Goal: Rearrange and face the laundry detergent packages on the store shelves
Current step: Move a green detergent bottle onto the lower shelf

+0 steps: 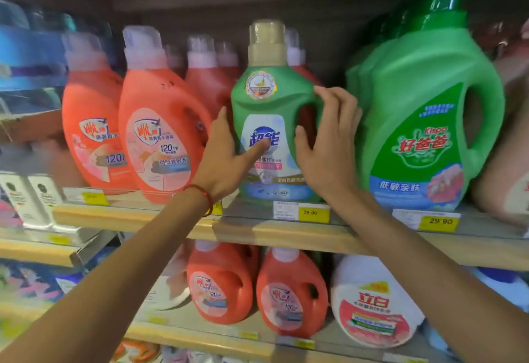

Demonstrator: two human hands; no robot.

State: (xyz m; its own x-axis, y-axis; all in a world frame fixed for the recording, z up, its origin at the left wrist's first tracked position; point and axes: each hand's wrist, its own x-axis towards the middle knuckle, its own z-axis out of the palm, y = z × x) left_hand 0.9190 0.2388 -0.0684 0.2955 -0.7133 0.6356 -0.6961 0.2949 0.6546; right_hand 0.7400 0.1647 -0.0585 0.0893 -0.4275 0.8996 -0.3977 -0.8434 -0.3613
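A green detergent bottle with a beige cap (269, 96) stands upright at the front of the upper shelf (257, 231), label facing me. My left hand (226, 156) presses its left side, thumb across the label. My right hand (329, 139) holds its right side at the handle, fingers curled over the edge. Orange bottles (160, 136) stand to its left. A large green Kispa bottle (423, 122) stands to its right, close to my right hand.
More orange bottles stand behind the green one. The lower shelf (200, 337) carries orange bottles (289, 291) and a white one (372, 302). Yellow price tags (313, 213) line the shelf edge. Blue packages (25, 56) fill the far left.
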